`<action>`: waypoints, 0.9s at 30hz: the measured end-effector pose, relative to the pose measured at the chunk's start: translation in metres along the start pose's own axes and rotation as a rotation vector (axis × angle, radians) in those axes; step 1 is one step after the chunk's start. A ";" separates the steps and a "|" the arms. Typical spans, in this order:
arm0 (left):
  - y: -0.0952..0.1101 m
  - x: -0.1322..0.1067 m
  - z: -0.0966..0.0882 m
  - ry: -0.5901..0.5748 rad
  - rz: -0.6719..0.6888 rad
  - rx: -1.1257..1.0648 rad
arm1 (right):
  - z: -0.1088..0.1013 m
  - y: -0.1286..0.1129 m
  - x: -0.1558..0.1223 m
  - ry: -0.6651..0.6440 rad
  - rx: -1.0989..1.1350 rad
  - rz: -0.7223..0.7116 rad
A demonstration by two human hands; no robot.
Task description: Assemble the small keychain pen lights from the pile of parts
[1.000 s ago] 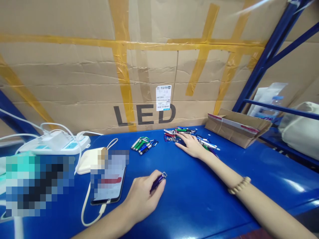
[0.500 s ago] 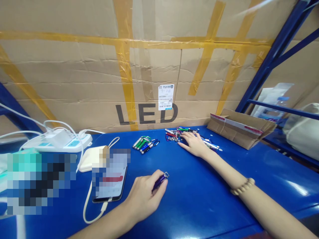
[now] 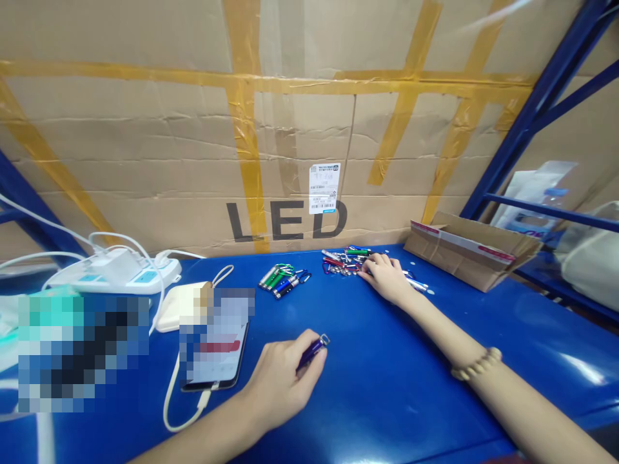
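My left hand rests on the blue table with its fingers closed round a small purple keychain flashlight, whose metal end points up and right. My right hand reaches far forward and lies on a loose pile of coloured keychain flashlights by the cardboard wall. Its fingers curl down into the pile, and what they grip is hidden. A bead bracelet circles that wrist. A small neat group of green, blue and silver flashlights lies left of the pile.
A phone on a white cable lies left of my left hand, beside a white power bank and a power strip. A shallow cardboard box sits at the right. A large taped "LED" carton forms the back wall.
My right hand has slid a little right over the pile and its fingers have curled in. My left hand has stayed still with the purple flashlight.
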State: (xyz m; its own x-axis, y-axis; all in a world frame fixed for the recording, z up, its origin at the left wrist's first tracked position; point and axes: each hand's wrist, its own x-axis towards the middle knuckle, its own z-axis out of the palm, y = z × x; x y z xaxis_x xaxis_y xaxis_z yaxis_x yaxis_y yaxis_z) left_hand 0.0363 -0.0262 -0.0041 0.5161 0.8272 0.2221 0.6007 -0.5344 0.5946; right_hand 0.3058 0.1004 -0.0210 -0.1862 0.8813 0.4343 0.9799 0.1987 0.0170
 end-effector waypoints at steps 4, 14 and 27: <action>0.001 0.000 -0.001 0.001 -0.004 -0.009 | -0.012 -0.002 0.002 0.064 0.107 0.041; -0.003 0.002 0.000 0.134 -0.243 -0.307 | -0.042 -0.028 0.001 0.091 0.630 0.189; -0.007 0.002 0.000 0.192 -0.217 -0.512 | -0.081 -0.118 -0.045 -0.229 1.159 -0.107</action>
State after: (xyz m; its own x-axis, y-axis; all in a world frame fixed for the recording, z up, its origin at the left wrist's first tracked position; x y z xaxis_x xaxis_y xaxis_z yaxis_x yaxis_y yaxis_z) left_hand 0.0333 -0.0206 -0.0070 0.2658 0.9505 0.1608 0.2845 -0.2367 0.9290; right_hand 0.2047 0.0030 0.0305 -0.3873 0.8694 0.3067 0.3314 0.4417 -0.8337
